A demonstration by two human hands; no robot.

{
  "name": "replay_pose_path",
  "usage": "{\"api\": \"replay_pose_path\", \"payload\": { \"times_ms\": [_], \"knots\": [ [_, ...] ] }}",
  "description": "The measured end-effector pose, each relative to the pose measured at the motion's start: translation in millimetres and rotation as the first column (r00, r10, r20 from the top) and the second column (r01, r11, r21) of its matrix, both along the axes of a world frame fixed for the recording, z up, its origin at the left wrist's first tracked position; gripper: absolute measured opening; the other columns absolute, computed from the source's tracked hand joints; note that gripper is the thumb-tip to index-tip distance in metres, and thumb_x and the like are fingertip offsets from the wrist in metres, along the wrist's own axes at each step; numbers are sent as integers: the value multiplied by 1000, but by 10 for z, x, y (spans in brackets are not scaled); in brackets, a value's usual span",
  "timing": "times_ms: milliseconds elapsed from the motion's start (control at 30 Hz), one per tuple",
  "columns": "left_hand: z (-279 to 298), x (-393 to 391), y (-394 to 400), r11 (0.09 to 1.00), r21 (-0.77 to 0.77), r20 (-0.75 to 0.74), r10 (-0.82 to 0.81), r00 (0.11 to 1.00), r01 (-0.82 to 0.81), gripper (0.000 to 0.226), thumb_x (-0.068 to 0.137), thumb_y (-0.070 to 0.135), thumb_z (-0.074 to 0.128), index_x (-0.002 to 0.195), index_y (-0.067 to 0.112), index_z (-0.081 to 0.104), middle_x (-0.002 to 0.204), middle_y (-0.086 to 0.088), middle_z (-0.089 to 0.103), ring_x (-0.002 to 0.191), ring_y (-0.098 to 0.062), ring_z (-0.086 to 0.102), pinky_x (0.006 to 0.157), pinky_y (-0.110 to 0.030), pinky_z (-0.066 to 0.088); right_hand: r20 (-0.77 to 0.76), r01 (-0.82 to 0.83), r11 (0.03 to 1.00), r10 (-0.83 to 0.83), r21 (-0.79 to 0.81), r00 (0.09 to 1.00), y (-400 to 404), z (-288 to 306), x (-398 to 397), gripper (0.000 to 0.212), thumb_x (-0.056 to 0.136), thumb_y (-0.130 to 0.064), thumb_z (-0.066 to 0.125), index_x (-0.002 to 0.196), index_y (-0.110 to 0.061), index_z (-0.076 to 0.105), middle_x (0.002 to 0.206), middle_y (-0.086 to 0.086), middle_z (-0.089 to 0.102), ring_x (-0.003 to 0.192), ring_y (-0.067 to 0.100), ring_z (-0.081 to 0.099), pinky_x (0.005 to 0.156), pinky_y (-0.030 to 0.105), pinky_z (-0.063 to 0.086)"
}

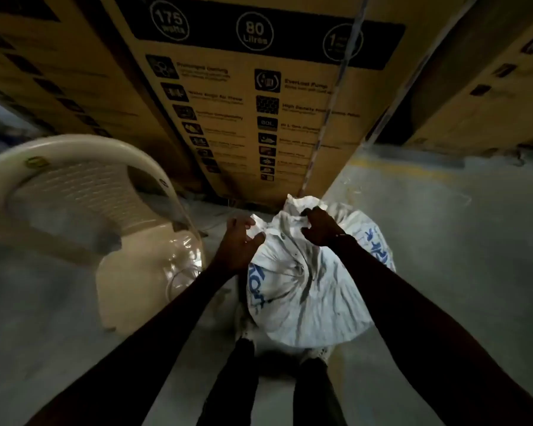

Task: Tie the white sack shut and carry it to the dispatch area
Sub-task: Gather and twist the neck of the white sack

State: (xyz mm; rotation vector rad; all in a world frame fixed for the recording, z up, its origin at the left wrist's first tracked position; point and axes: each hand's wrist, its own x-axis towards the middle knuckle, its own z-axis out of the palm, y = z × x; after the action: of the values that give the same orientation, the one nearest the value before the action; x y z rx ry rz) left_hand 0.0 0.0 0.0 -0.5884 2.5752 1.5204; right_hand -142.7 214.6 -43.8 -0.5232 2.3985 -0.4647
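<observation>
White sack (305, 290) stands upright on the concrete floor (443, 241), its gathered mouth pointing up toward the camera. The right hand (320, 226) grips the bunched neck; the left hand (239, 244) pinches a fold of it. Its fabric is crumpled, with blue lettering. A cream plastic chair (83, 195) sits left; a cardboard carton (259, 96) marked 80 Litres stands behind.

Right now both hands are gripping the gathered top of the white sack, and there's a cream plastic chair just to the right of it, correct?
Not quite: the head view shows the cream plastic chair to the left of the white sack, not the right. The left hand and right hand do grip its gathered top.
</observation>
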Motion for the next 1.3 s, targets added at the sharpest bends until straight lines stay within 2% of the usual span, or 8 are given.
{"api": "replay_pose_path", "payload": {
  "times_ms": [167,367,667,800,900,1033,1100,1300],
  "knots": [
    [64,-37,17,979,-70,53,-190,980,193,42,90,11,76,123,-2,54,128,-24,46,85,-19,57,77,-9,44,-132,176,973,-196,-151,972,510,412,512,34,88,-32,67,101,-2,75,97,21,66,90,38,68,81,41,52],
    [355,33,465,854,-181,113,-474,873,488,72,71,61,75,127,20,55,134,-3,51,127,-25,49,102,-44,44,-186,289,921,-342,-263,921,1265,787,1221,23,90,-23,61,79,-3,66,82,13,63,71,31,65,68,47,55],
    [373,279,1533,569,-300,154,-763,627,766,83,65,76,70,125,20,60,127,-4,65,124,-27,58,104,-46,44,-282,412,885,-461,-217,841,1913,995,1665,36,76,-25,76,49,-3,67,67,16,69,96,35,70,75,36,55],
    [369,257,1788,593,-408,31,-751,660,694,29,88,45,65,104,21,67,99,-4,75,100,-31,71,85,-42,54,-177,672,703,-710,-234,681,1990,1026,1642,19,68,-7,89,73,0,72,84,10,76,83,27,73,78,19,52],
    [401,115,1863,563,-455,66,-751,657,689,22,93,35,64,111,24,70,103,-4,78,105,-30,71,88,-41,51,-75,725,615,-776,-310,626,2101,999,1618,47,71,0,89,112,3,66,95,2,69,72,13,65,66,1,40],
    [471,-135,1906,559,-493,79,-734,674,666,19,94,31,59,106,25,72,104,-1,78,111,-28,68,94,-44,45,133,691,641,-694,-335,708,2264,886,1514,33,86,5,76,116,-9,71,85,18,72,81,8,61,83,44,55],
    [550,-279,1924,548,-524,93,-725,683,652,11,91,29,65,95,24,73,103,-2,76,111,-29,68,91,-42,47,319,708,579,-636,-404,703,2322,914,1481,32,94,10,65,122,-6,68,78,11,70,75,5,64,77,34,60],
    [656,-615,1849,434,-454,66,-855,515,778,6,80,25,82,81,22,78,162,0,42,155,-29,27,121,-55,22,628,745,506,-423,-434,653,2378,1103,1420,27,100,8,53,118,0,72,93,-3,75,86,9,61,80,23,50]
  ]
}}
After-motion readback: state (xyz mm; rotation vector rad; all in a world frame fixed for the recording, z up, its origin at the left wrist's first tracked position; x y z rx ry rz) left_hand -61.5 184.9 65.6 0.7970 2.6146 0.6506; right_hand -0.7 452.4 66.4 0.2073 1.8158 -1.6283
